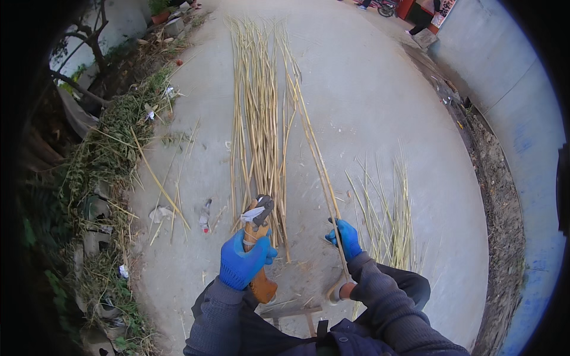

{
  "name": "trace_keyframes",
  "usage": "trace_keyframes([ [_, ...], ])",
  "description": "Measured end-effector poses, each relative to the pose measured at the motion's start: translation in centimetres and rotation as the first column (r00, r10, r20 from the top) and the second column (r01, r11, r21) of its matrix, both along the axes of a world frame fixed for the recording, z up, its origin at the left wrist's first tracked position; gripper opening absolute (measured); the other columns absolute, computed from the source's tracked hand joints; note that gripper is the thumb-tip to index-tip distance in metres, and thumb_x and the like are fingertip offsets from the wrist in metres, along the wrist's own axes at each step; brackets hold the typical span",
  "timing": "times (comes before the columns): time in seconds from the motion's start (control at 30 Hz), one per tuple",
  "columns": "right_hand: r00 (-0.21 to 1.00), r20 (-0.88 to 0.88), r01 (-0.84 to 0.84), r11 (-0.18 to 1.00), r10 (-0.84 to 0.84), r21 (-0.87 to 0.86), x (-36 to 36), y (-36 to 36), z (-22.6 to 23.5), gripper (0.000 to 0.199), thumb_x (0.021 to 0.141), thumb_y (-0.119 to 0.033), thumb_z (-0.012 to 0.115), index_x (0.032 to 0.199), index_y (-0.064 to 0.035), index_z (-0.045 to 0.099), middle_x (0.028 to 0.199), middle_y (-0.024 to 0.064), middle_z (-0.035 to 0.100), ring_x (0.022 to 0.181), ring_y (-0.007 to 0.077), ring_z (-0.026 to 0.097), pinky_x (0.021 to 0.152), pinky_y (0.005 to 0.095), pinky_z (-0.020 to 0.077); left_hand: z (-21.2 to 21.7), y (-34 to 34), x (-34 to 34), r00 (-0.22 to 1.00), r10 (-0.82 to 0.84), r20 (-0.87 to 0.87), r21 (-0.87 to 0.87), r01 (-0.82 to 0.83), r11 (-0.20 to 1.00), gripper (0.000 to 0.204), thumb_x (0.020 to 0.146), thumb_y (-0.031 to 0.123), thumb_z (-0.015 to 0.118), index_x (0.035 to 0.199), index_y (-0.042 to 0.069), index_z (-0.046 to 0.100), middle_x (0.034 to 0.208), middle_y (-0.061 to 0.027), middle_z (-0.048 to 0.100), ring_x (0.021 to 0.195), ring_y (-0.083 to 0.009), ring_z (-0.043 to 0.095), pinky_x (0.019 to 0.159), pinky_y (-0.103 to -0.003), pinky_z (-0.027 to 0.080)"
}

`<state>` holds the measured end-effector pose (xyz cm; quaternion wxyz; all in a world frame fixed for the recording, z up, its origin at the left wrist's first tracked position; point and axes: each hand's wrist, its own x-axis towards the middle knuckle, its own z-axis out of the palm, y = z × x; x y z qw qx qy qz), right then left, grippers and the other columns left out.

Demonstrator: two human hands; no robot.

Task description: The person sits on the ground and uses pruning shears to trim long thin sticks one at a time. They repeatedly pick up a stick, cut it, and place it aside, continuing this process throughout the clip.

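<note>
Two hands in blue gloves are at work near the lower middle of the view, dark sleeves running back to the person. The left hand is clenched around the brown wooden handle of a short chopping tool, whose dark head, bound with a scrap of white cloth, points away toward the far side. The right hand grips one long, thin, pale yellow reed stalk, which slants from the near right up to the far left across the ground. Just left of that stalk, a long bundle of pale yellow reed stalks lies flat on the grey concrete ground, stretching far away from the person. A smaller fan of thin yellow stalks lies to the right of the right hand. Weeds and litter line the left edge of the concrete, and a pale wall stands on the right.
</note>
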<state>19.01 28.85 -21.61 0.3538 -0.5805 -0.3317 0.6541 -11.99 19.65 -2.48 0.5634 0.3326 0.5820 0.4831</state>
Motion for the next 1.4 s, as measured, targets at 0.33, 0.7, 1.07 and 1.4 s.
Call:
trace_keyframes([
  [0.33,0.822,0.552,-0.254,0.958,0.139,0.136,4.0,-2.2,7.1,0.036,0.096,-0.021,0.054,0.116,0.0074,0.062,0.104,0.0136,0.068,0.093,0.0211,0.066,0.085,0.033,0.0542,-0.5,0.3,0.0,0.999,0.044,0.031,0.087,-0.047,0.995,0.026,0.093,0.012,0.059,0.111,-0.005,0.061,0.075,-0.0103,0.067,0.061,-0.0158,0.063,0.059,-0.029,0.054],
  [0.7,0.615,-0.756,-0.434,0.897,0.225,-0.085,2.9,-16.4,15.8,0.072,0.095,-0.036,0.059,0.15,-0.0005,0.028,0.135,0.0145,0.052,0.104,0.0165,0.059,0.107,0.037,0.0416,-1.6,-0.2,-1.6,0.994,0.082,0.078,0.13,-0.092,0.987,0.023,0.093,0.015,0.064,0.104,-0.004,0.061,0.076,-0.0126,0.069,0.062,-0.0163,0.067,0.058,-0.03,0.057],
  [1.07,0.952,-0.061,-0.275,0.925,0.3,0.264,1.2,-11.3,20.3,0.042,0.105,-0.032,0.04,0.112,0.0058,0.059,0.062,0.0015,0.054,0.05,0.0101,0.05,0.078,0.0325,0.0555,-3.2,0.4,-1.7,0.998,0.062,0.002,0.13,-0.062,0.99,0.025,0.092,0.016,0.064,0.108,-0.003,0.06,0.078,-0.0134,0.069,0.061,-0.0176,0.067,0.055,-0.03,0.056],
  [1.4,0.972,-0.016,-0.213,0.901,0.236,0.378,5.4,-17.2,24.4,0.041,0.105,-0.03,0.039,0.109,0.0056,0.06,0.06,0.0019,0.053,0.052,0.0099,0.053,0.077,0.0301,0.0553,-2.8,-1.9,1.7,0.991,-0.112,-0.067,0.035,0.115,0.993,0.027,0.093,0.014,0.062,0.112,-0.005,0.059,0.082,-0.0139,0.07,0.064,-0.0188,0.068,0.057,-0.03,0.057],
])
